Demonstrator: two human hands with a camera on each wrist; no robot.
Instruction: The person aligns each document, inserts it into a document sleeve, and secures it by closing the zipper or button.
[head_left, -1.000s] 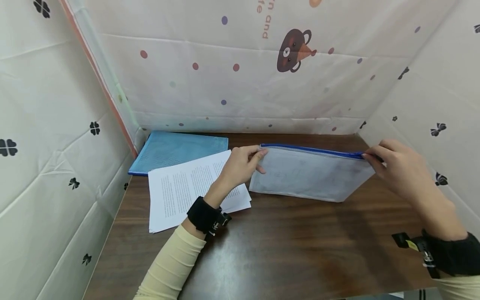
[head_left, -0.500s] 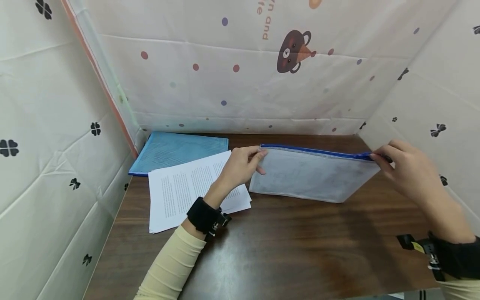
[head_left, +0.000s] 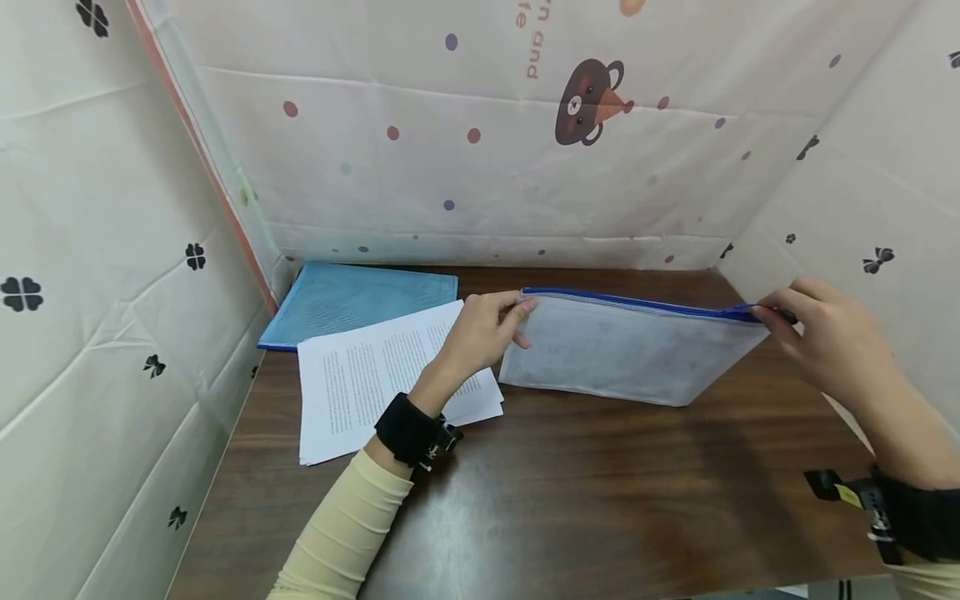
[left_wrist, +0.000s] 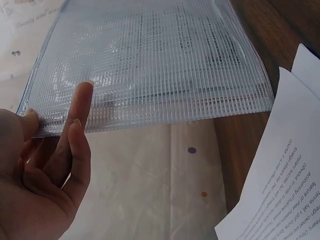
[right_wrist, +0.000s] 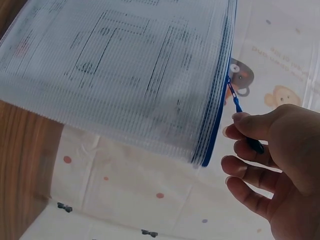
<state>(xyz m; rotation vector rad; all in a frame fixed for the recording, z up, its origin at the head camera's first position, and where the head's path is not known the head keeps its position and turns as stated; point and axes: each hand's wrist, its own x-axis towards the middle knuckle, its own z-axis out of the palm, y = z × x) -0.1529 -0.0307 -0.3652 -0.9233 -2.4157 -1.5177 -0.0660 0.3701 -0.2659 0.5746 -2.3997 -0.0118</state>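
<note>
A translucent white mesh zip pouch (head_left: 622, 350) with a blue zipper edge stands on its lower edge on the brown table (head_left: 570, 492), with printed sheets showing inside it (right_wrist: 130, 75). My left hand (head_left: 487, 329) pinches the pouch's upper left corner (left_wrist: 40, 125) between thumb and fingers. At the pouch's right end, my right hand (head_left: 825, 337) pinches the blue zipper pull (right_wrist: 240, 112).
A stack of printed white papers (head_left: 375, 375) lies left of the pouch under my left wrist. A blue mesh folder (head_left: 352, 300) lies flat at the back left corner. Patterned fabric walls (head_left: 487, 142) enclose the table on three sides.
My right hand has slid the zipper pull rightward past the pouch's right corner. The left hand has held its corner still.
</note>
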